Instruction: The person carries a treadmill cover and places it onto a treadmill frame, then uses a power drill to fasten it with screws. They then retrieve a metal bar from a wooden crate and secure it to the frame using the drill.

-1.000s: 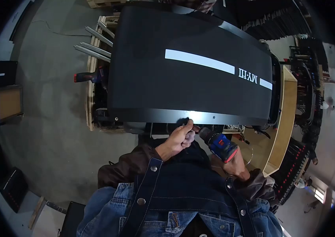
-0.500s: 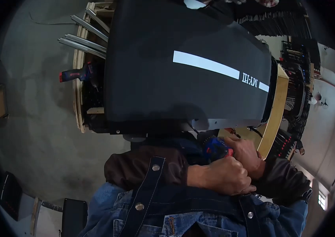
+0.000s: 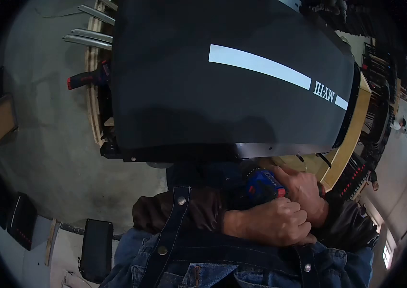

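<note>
A blue and black cordless drill [image 3: 262, 185] with red accents is at the near edge of a large black panel [image 3: 189, 105] that bears a white stripe and lettering. Its chuck points up and left, toward the panel's edge; the tip is lost in the dark. My right hand [image 3: 304, 192] is closed round the drill from the right side, its grip partly hidden. My left hand [image 3: 273, 223] is closed in a fist against the drill's rear end; its fingertips are out of sight.
A second drill [image 3: 88, 79] lies at the panel's left, by a wooden frame [image 3: 92, 101] and several metal bars [image 3: 88, 38]. A yellowish board [image 3: 349, 139] stands at the right. Black panels [image 3: 97, 249] rest at lower left. Part of another person's hand [image 3: 338, 8] shows at the top.
The view has shifted, so the panel sits higher and looks larger. Both hands stay on the drill. The thin dark piece seen ahead of the chuck earlier no longer shows clearly.
</note>
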`<state>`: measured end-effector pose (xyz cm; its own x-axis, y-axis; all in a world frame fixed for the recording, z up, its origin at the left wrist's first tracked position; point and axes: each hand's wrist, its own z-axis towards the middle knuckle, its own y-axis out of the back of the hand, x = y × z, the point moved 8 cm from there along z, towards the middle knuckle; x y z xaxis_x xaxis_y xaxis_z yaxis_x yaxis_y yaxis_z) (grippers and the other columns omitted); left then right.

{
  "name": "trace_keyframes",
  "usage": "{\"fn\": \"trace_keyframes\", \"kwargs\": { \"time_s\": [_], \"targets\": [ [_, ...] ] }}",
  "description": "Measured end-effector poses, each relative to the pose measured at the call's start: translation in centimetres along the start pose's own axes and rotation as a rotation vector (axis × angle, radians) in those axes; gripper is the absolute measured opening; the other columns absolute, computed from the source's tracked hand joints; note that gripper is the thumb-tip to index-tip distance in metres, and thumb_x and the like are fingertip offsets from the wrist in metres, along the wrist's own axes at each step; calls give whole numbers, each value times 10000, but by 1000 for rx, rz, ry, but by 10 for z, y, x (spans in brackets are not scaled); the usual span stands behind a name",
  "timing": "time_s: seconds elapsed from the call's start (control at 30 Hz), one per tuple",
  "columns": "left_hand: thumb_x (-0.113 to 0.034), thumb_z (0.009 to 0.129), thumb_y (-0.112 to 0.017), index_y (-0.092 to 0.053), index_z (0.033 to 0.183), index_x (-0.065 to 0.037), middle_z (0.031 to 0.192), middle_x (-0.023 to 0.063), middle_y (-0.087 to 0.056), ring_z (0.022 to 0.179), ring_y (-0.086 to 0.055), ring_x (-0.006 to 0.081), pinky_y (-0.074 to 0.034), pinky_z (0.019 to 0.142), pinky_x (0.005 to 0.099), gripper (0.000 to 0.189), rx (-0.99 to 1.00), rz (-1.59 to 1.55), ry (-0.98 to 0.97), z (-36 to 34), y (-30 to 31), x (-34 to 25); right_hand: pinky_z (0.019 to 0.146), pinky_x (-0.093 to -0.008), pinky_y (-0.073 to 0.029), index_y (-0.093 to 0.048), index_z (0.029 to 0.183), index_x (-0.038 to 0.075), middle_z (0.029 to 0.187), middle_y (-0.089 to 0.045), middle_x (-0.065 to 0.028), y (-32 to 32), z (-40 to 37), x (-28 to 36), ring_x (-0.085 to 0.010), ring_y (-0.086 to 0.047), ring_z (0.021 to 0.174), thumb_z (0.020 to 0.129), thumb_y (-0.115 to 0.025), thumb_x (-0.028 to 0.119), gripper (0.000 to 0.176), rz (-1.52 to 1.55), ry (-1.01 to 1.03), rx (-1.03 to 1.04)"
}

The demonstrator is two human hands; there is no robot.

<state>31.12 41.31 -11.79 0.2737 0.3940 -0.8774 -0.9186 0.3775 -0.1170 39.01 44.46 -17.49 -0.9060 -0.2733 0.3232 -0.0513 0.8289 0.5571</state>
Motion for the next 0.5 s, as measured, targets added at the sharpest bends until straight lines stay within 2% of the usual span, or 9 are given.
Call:
{"fn": "trace_keyframes", "kwargs": {
  "time_s": [0.07, 0.13, 0.2, 0.27, 0.3, 0.33, 0.4, 0.43, 0.5],
  "targets": [
    [-358, 913, -717, -529, 660, -67, 621, 50, -495, 547, -539, 181, -451, 498, 320, 429, 4, 92, 2, 4, 3, 2, 691, -455, -564, -625, 1263, 44, 1035, -699, -174, 8, 7, 3, -399, -698, 837, 751, -715, 180, 537, -126, 74, -52],
    [-370, 913, -715, -532, 672, -62, 632, 46, -490, 549, -524, 186, -441, 496, 323, 432, 3, 174, -23, 7, -1, -11, 664, -486, -557, -612, 1174, 13, 922, -664, -150, 15, 8, 8, -414, -677, 745, 730, -713, 161, 479, -132, 187, 9],
    [-336, 964, -664, -551, 689, -59, 639, 38, -472, 557, -493, 166, -416, 515, 321, 406, -212, 203, -10, 3, 26, -15, 675, -479, -556, -611, 1138, -1, 930, -674, -180, 24, 3, 9, -419, -682, 776, 673, -723, 113, 491, -112, 319, -27],
    [-272, 1026, -567, -587, 760, -49, 712, 44, -514, 622, -496, 141, -414, 595, 297, 347, -514, -56, 188, -15, 69, 2, 713, -475, -555, -599, 1191, -13, 904, -683, -196, 26, -5, 2, -423, -680, 817, 632, -719, 77, 579, -74, 297, 48],
    [-201, 1048, -474, -614, 932, -15, 834, 63, -580, 719, -517, 130, -397, 689, 263, 260, -622, -92, 491, -39, 90, 24, 754, -468, -552, -611, 1212, -16, 915, -700, -212, 37, -14, 4, -421, -682, 869, 610, -712, 48, 614, -39, 299, 10],
    [-167, 1055, -437, -577, 1134, 26, 1003, 101, -606, 871, -580, 179, -456, 825, 281, 251, -759, -290, 742, -61, 104, 51, 754, -468, -552, -611, 1212, -16, 915, -700, -212, 37, -19, 1, -421, -682, 869, 610, -712, 48, 614, -39, 328, -17],
    [-131, 1045, -439, -540, 1243, 38, 1103, 135, -598, 1039, -617, 244, -496, 997, 376, 280, -949, -711, 825, -94, 118, 73, 788, -447, -551, -642, 1196, -2, 953, -711, -219, 47, -26, -14, -436, -677, 897, 589, -732, 49, 616, 155, 412, -160],
    [-90, 1041, -438, -528, 1281, 41, 1206, 175, -586, 1209, -593, 315, -456, 1122, 457, 289, -904, -786, 844, -104, 124, 78, 784, -401, -556, -665, 1140, 5, 959, -718, -208, 41, -25, -24, -363, -719, 874, 629, -781, 46, 526, 242, 432, -273],
    [-66, 1035, -447, -521, 1296, 47, 1232, 190, -585, 1226, -591, 326, -476, 1106, 448, 294, -888, -745, 840, -118, 126, 76, 787, -378, -554, -662, 1140, 4, 955, -724, -180, 16, -20, -36, -309, -722, 871, 662, -806, 56, 502, 436, 400, -228]
  ]
}}
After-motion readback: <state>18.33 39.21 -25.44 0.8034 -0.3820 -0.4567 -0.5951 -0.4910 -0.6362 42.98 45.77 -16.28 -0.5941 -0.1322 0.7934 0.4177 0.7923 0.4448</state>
